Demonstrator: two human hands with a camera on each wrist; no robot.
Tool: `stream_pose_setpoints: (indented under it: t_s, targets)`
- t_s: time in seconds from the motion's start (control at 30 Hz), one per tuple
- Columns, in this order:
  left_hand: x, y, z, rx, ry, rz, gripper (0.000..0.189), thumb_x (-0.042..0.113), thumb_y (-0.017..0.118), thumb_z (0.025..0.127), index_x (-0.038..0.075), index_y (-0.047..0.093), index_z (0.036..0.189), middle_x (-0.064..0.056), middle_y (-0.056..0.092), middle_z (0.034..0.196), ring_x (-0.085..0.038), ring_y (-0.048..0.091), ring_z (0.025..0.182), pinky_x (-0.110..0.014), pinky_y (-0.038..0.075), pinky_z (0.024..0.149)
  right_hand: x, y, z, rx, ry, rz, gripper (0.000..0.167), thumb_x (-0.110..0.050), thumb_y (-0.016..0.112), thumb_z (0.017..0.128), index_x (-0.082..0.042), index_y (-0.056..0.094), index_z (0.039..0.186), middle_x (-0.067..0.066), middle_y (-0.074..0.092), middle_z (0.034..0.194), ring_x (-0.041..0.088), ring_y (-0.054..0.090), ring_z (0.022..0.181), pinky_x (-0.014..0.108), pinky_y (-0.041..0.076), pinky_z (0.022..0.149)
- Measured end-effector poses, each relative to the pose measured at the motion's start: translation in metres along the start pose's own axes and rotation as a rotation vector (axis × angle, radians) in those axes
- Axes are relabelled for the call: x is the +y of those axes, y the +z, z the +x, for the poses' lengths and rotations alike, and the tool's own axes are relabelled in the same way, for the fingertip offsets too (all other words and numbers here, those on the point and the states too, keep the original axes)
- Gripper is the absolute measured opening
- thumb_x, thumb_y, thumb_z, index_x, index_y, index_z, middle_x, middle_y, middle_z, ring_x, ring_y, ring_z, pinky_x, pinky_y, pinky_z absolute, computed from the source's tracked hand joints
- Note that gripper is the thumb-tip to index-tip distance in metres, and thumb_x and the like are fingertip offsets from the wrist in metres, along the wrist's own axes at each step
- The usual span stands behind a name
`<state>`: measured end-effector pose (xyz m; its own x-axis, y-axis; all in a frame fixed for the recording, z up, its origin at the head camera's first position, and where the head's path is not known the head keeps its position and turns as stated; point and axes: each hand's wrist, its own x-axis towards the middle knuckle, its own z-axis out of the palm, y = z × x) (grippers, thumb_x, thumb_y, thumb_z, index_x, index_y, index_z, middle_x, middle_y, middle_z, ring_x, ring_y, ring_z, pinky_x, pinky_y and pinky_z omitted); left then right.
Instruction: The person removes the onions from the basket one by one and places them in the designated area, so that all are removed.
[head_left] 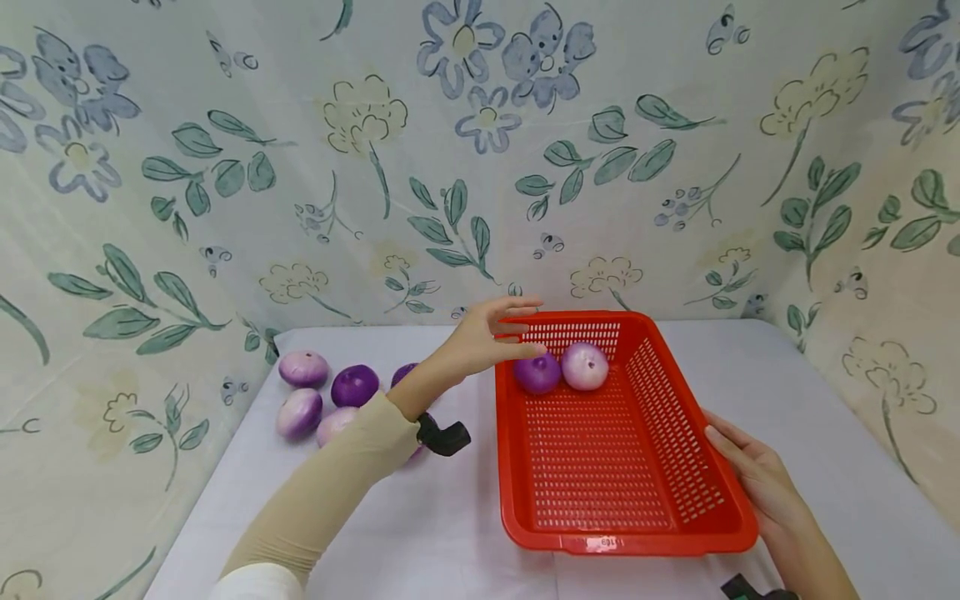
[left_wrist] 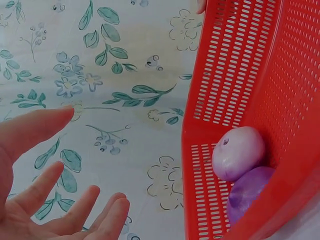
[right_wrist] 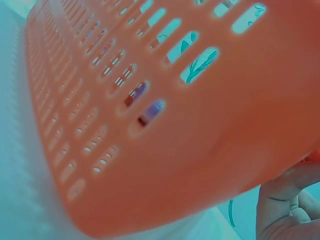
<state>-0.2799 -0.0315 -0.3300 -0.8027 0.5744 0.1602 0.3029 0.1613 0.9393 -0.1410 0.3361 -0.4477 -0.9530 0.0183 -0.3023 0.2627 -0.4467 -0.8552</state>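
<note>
A red plastic basket (head_left: 626, 543) with slotted walls stands on the table. Two onions lie side by side at its far left corner: a deep purple onion (head_left: 537, 377) and a paler onion (head_left: 585, 367). My left hand (head_left: 487, 337) is over the basket's far left rim, close by the purple onion, and holds nothing. In the left wrist view its fingers (left_wrist: 75, 212) are spread and relaxed. At the basket's right side my right hand (head_left: 761, 479) grips the rim. The right wrist view shows this hand's curled fingers (right_wrist: 285, 197) at the rim, beside the basket's outer wall.
Several more onions (head_left: 303, 368) lie on the white tablecloth (head_left: 450, 517) at the left, partly hidden behind my left forearm (head_left: 345, 475). A flower-printed cloth (head_left: 480, 208) hangs behind the table and along its sides.
</note>
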Motion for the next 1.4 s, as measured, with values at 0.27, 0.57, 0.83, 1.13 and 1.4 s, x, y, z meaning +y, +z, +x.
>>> stream_pose_setpoints:
  t_s: [0.27,0.57,0.83,1.13,1.4]
  targets:
    - [-0.007,0.027,0.027,-0.027,-0.026,0.010,0.063,0.012,0.083,0.082,0.013,0.057,0.140,-0.011,0.056,0.140,-0.031,0.057,0.124,-0.041,0.052,0.096,0.000,-0.003,0.000,-0.038,-0.027,-0.033,0.028,-0.018,0.054,0.104,-0.037,0.074,0.109,-0.009,0.072,0.110,0.012,0.069,0.097,0.032,0.058,0.082]
    - [-0.022,0.059,0.056,-0.013,-0.093,0.112,0.061,0.013,0.084,0.081,0.017,0.061,0.137,-0.010,0.057,0.140,-0.033,0.054,0.128,-0.042,0.050,0.100,-0.002,-0.003,0.001,-0.028,-0.038,-0.046,0.029,-0.016,0.054,0.104,-0.036,0.076,0.107,-0.008,0.073,0.108,0.013,0.070,0.095,0.032,0.058,0.081]
    - [-0.039,0.073,0.075,0.010,-0.102,0.175,0.061,0.010,0.082,0.081,0.012,0.059,0.137,-0.013,0.057,0.139,-0.032,0.053,0.128,-0.040,0.050,0.099,-0.002,-0.002,0.001,0.013,-0.008,-0.106,0.024,-0.021,0.059,0.102,-0.041,0.073,0.106,-0.012,0.072,0.107,0.012,0.069,0.095,0.033,0.058,0.082]
    - [-0.058,0.081,0.092,0.031,-0.145,0.110,0.061,0.006,0.084,0.080,0.013,0.062,0.136,-0.012,0.059,0.137,-0.032,0.058,0.121,-0.037,0.053,0.094,-0.002,-0.002,0.000,0.009,-0.017,-0.085,0.025,-0.020,0.059,0.102,-0.039,0.074,0.105,-0.010,0.072,0.107,0.012,0.069,0.095,0.033,0.058,0.081]
    - [-0.074,0.084,0.105,-0.004,-0.144,0.183,0.054,0.007,0.083,0.081,0.018,0.067,0.132,-0.003,0.064,0.133,-0.024,0.058,0.123,-0.036,0.052,0.096,0.000,-0.003,0.001,0.010,-0.016,-0.078,0.024,-0.020,0.059,0.102,-0.039,0.073,0.106,-0.010,0.072,0.108,0.012,0.069,0.096,0.033,0.058,0.082]
